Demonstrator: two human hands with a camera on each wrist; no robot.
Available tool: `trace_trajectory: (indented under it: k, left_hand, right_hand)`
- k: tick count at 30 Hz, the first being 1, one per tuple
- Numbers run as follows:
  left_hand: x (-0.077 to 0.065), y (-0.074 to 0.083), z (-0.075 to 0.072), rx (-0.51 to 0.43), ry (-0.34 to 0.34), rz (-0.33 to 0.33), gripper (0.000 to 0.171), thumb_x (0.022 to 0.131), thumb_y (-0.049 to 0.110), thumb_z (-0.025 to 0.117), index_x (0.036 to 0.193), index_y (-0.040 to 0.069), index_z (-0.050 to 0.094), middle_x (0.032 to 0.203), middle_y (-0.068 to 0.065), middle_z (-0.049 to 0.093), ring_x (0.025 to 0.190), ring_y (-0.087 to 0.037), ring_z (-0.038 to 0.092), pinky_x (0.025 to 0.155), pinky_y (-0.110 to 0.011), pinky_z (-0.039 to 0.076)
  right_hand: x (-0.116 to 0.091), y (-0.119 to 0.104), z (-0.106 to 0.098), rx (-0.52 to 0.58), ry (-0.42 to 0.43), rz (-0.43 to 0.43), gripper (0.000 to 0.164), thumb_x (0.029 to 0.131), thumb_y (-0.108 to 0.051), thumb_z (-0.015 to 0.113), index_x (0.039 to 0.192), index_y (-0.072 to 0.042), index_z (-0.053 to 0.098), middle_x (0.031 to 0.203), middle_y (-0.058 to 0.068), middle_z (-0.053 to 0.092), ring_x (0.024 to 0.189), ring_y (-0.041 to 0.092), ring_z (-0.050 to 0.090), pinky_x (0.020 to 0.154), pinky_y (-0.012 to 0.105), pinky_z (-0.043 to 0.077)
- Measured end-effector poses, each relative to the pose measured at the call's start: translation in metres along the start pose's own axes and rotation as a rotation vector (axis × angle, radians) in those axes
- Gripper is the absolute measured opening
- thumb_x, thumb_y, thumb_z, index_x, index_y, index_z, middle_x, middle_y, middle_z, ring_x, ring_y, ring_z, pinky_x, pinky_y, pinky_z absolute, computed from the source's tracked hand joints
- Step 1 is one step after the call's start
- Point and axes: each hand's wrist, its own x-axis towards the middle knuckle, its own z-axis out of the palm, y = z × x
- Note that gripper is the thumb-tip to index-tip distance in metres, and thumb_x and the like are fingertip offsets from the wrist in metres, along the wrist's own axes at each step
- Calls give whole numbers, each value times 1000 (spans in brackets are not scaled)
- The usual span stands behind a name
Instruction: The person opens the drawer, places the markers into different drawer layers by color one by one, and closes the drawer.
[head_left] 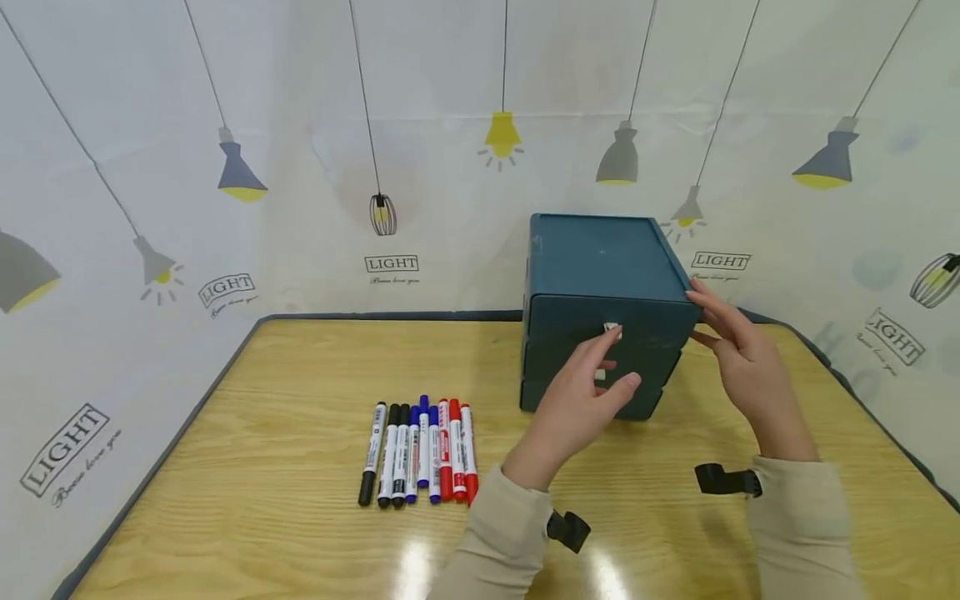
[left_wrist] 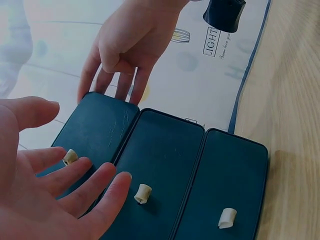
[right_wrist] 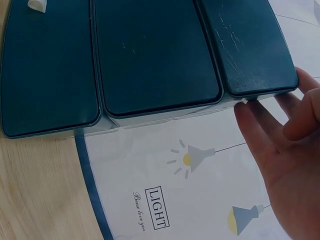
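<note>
A dark teal three-drawer box (head_left: 607,254) stands at the back of the table with its drawers closed. My left hand (head_left: 573,404) is at its front, fingers spread and mostly straight. In the left wrist view, two of its fingertips lie beside the top drawer's cream knob (left_wrist: 70,157). Below it, the middle knob (left_wrist: 143,193) and the bottom knob (left_wrist: 227,218) are untouched. My right hand (head_left: 750,367) rests its extended fingers against the box's upper right side, near the front corner. Its thumb is folded in toward the palm in the left wrist view.
Left of the box, several markers (head_left: 423,450) with black, blue and red caps lie side by side on the wooden table (head_left: 300,467). Behind the table hangs a pale cloth (head_left: 442,167) printed with lamps. Black straps (head_left: 570,531) show at the wrists.
</note>
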Motion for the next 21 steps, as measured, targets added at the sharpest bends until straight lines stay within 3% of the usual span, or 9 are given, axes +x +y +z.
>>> trace_trajectory:
  k: [9,13,17,21]
  left_hand:
    - [-1,2,-7,69,23,7,51,90,49,42,137,38,28,135,18,33,111,-8,46,81,-26,45]
    - [-4,6,-11,156,31,19,46,91,46,42,135,35,36,131,17,40,101,-5,50,76,-23,45]
    - [-6,10,-15,224,42,43,42,92,46,41,131,34,42,125,16,47,89,-2,50,69,-21,43]
    - [-8,14,-17,274,43,59,41,92,47,40,130,34,45,121,15,50,81,0,49,64,-19,42]
  right_hand:
    - [4,5,2,-25,5,27,57,90,12,26,137,-18,36,144,-9,24,126,21,34,82,13,40]
    - [2,19,3,-51,-3,47,59,89,11,27,138,-23,35,144,-12,23,125,23,35,80,9,39]
    - [1,16,3,-77,9,31,58,90,11,29,137,-22,36,144,-11,24,125,27,34,78,6,36]
    - [2,21,2,-102,25,15,58,90,10,32,137,-24,36,143,-11,26,125,13,34,75,5,35]
